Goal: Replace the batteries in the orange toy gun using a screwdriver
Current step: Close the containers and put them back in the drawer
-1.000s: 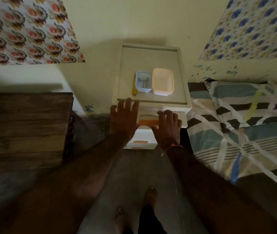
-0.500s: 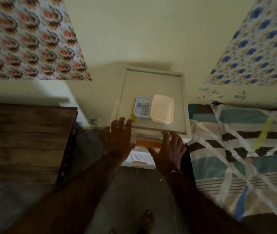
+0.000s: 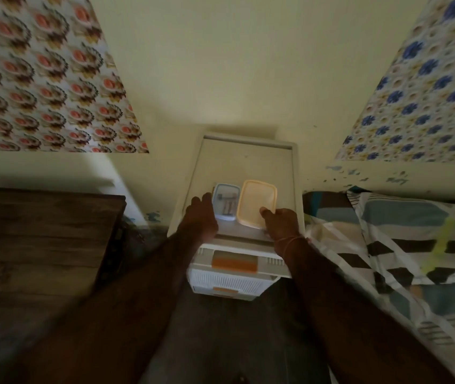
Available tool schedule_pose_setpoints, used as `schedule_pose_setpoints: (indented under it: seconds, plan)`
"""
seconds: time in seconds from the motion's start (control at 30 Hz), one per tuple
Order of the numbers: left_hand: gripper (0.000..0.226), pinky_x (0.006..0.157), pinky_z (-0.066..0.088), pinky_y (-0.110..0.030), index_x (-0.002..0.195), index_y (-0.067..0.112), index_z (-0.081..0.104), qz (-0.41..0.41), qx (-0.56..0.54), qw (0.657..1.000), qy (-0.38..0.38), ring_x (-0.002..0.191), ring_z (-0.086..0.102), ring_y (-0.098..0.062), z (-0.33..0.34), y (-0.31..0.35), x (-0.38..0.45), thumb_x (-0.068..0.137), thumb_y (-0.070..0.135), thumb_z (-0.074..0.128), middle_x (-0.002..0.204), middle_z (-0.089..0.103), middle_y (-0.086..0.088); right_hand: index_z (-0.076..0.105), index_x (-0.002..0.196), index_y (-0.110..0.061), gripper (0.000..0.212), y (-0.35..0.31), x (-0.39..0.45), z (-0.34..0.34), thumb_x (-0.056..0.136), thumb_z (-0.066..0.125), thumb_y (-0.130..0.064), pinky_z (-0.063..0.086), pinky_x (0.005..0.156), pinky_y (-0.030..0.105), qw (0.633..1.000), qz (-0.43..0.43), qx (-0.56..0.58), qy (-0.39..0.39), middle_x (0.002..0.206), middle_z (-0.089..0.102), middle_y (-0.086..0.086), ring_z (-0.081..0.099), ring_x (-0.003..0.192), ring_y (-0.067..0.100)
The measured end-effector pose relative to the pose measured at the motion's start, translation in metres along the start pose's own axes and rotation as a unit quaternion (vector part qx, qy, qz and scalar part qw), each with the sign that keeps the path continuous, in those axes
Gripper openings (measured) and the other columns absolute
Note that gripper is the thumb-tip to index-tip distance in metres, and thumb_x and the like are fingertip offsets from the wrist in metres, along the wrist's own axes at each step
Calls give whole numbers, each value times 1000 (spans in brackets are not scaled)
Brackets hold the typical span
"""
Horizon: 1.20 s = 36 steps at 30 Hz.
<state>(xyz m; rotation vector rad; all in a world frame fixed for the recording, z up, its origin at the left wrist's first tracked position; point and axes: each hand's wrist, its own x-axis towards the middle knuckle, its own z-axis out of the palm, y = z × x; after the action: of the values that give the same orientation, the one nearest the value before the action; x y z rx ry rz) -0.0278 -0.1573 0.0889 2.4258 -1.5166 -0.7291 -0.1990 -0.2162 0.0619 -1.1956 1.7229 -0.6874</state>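
No orange toy gun is in view. On top of a white plastic drawer unit (image 3: 248, 159) sit a small clear box with a blue rim (image 3: 227, 200) holding small items, and a larger peach-lidded box (image 3: 256, 205) to its right. My left hand (image 3: 201, 217) lies palm down, fingers out, against the left side of the blue-rimmed box. It covers the spot where a yellow screwdriver lay. My right hand (image 3: 281, 223) is at the front right corner of the peach-lidded box, thumb on the lid, fingers curled at its edge.
Below the top, the unit has a drawer with an orange handle (image 3: 234, 263) and a slatted drawer (image 3: 226, 284) under it. A dark wooden table (image 3: 40, 239) stands at the left. A bed with a patterned sheet (image 3: 401, 245) is at the right. Grey floor (image 3: 234, 342) lies below.
Both hands rose from the drawer fronts to the top of the unit. The left hand now covers the screwdriver's spot, and the right has reached the peach-lidded box. The view tilted upward.
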Motion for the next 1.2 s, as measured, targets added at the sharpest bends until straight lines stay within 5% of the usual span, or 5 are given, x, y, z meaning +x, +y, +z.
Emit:
schedule_pose_setpoints:
  seconds: [0.2, 0.43, 0.63, 1.0, 1.2]
  plan:
    - [33, 95, 45, -45, 125, 3, 45, -75, 31, 996, 49, 116, 52, -41, -14, -8, 11, 95, 18, 44, 126, 53, -23, 69, 102, 8, 41, 1, 9, -2, 84, 71, -28, 54, 84, 44, 1000, 0, 13, -24, 100, 69, 24, 66, 93, 38]
    - [36, 97, 43, -38, 129, -4, 48, -213, -148, 964, 59, 124, 52, -39, -21, 4, 15, 98, 13, 45, 134, 53, -23, 71, 100, 6, 40, 5, 7, -1, 85, 69, -32, 52, 82, 39, 999, -16, -8, -28, 98, 70, 22, 66, 92, 36]
    - [43, 84, 51, -36, 115, 1, 54, -243, -329, 908, 96, 101, 62, -35, -20, 12, 7, 82, 28, 63, 115, 63, -19, 70, 101, 5, 39, 6, 4, -5, 87, 68, -31, 42, 72, 28, 999, -17, -1, -29, 99, 70, 22, 65, 93, 34]
    - [43, 95, 45, -35, 127, 1, 55, -216, -255, 933, 134, 117, 56, -35, -18, 41, 8, 96, 31, 49, 130, 57, -18, 70, 97, 4, 38, 8, 0, -7, 85, 70, -32, 43, 73, 28, 999, -24, 11, -23, 97, 69, 19, 62, 88, 28]
    - [66, 93, 52, -39, 123, 4, 55, -186, -191, 955, 133, 111, 61, -35, -12, 40, 10, 83, 55, 66, 124, 62, -17, 66, 100, 0, 44, 10, 1, -3, 80, 74, -38, 40, 73, 27, 1000, 0, 15, -5, 100, 66, 14, 62, 94, 29]
